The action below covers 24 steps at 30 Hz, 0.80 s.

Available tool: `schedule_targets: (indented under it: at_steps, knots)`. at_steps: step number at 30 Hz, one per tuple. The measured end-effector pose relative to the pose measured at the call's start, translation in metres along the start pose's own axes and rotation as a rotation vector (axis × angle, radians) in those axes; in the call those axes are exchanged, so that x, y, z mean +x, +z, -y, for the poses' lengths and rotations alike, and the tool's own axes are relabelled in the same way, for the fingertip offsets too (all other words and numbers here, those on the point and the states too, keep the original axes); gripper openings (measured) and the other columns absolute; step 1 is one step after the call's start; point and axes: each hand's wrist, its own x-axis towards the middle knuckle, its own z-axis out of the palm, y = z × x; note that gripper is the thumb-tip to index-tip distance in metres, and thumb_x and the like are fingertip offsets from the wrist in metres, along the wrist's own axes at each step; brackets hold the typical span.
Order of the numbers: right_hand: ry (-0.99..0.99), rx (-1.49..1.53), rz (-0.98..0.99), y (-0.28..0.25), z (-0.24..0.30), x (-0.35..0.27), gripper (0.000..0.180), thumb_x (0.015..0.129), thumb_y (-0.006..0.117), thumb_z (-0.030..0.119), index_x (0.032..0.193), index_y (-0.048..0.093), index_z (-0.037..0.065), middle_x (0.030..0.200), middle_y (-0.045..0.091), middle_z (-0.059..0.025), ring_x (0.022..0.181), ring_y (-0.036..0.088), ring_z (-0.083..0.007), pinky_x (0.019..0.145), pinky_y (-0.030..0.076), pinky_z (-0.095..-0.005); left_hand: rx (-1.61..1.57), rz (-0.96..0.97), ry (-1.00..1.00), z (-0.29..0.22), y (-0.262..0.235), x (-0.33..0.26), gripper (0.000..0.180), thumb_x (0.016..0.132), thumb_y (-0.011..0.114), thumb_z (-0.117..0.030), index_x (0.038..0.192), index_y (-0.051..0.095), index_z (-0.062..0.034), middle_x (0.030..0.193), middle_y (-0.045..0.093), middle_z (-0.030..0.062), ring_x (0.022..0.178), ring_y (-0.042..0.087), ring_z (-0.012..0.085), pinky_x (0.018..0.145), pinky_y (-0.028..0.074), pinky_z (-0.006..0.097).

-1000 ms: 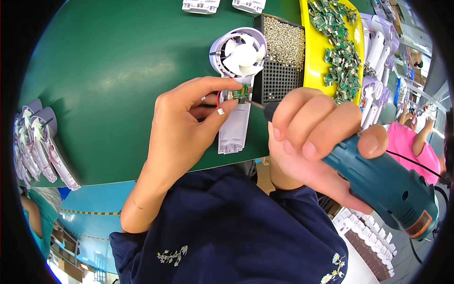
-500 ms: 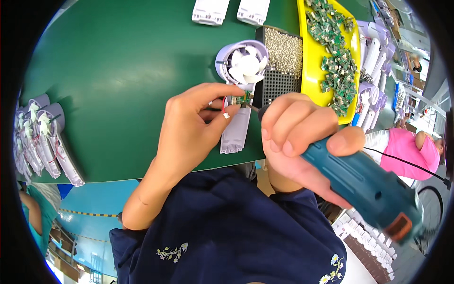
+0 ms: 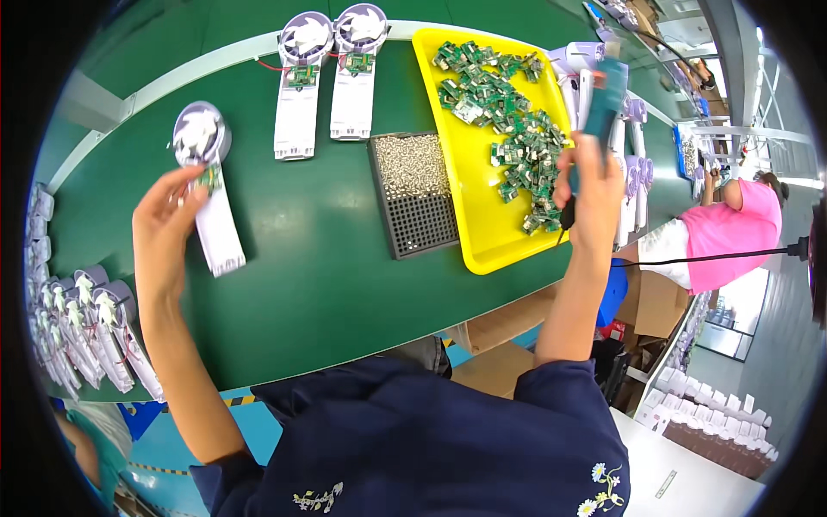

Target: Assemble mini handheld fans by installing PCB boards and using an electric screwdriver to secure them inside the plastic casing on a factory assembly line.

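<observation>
Left hand (image 3: 168,207): thumb and fingers pinched on a small fan (image 3: 220,228) at its green circuit board (image 3: 209,178), blades outward, handle toward the body; cannot tell whether the fan is lifted off the table (image 3: 301,319). Right hand (image 3: 594,194): fingers wrapped round a teal power screwdriver (image 3: 610,99), tip pointing down. Just left of this hand, a yellow tray (image 3: 482,246) of loose boards (image 3: 517,121). Between the hands, a black box (image 3: 422,226) partly filled with screws (image 3: 412,164). Beyond the left hand, rightward, two fans (image 3: 295,116) with boards; nearer the body, leftward, more fans (image 3: 108,349).
</observation>
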Motion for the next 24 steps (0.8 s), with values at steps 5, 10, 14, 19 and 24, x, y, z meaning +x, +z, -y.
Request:
schedule_targets:
  at_steps: [5,10,14,19,24]
  knots:
    - [-0.254,-0.524,0.207,0.009,-0.022,0.009,0.028,0.081,0.079,0.018,0.100,0.065,0.003,0.078,0.068,-0.0067,0.068,0.062,-0.0182,0.064,0.048,-0.0332,0.077,0.072,0.141,-0.017,0.020,0.052,0.028,0.089,0.070,-0.007,0.116,0.068,0.0006,0.098,0.068,0.0051,0.087,0.062,0.0102,0.079,0.049,0.024]
    - [-0.236,-0.791,0.214,0.018,-0.027,0.006,0.040,0.079,0.079,0.021,0.110,0.060,0.004,0.084,0.070,-0.0172,0.076,0.068,-0.0366,0.066,0.051,-0.0419,0.036,0.230,0.081,-0.013,0.040,0.083,0.030,0.088,0.071,-0.007,0.117,0.066,-0.0011,0.099,0.067,0.0044,0.089,0.062,0.0104,0.082,0.050,0.024]
    - [-0.323,-0.864,0.160,0.022,-0.032,0.003,0.037,0.081,0.076,0.019,0.111,0.059,0.006,0.082,0.070,-0.0178,0.075,0.066,-0.0412,0.066,0.051,-0.0459,0.009,0.249,0.084,-0.021,0.047,0.090,0.028,0.089,0.070,-0.004,0.116,0.067,-0.0002,0.100,0.067,0.0059,0.091,0.063,0.0115,0.085,0.050,0.025]
    - [-0.238,-0.625,0.109,0.030,-0.024,-0.002,0.026,0.085,0.074,0.016,0.105,0.063,0.005,0.083,0.070,-0.0119,0.069,0.068,-0.0245,0.065,0.052,-0.0357,0.057,0.237,0.103,-0.020,0.053,0.089,0.031,0.087,0.071,-0.005,0.117,0.067,0.0012,0.102,0.067,0.0062,0.092,0.063,0.0115,0.087,0.050,0.026]
    - [0.060,0.053,0.284,0.043,0.005,-0.041,0.023,0.085,0.070,0.000,0.105,0.059,0.003,0.090,0.071,-0.0106,0.048,0.050,-0.0067,0.044,0.040,-0.0219,0.564,-0.077,0.583,-0.054,0.066,0.017,0.042,0.085,0.073,-0.006,0.124,0.061,0.0005,0.113,0.066,0.0108,0.099,0.062,0.0158,0.086,0.052,0.029]
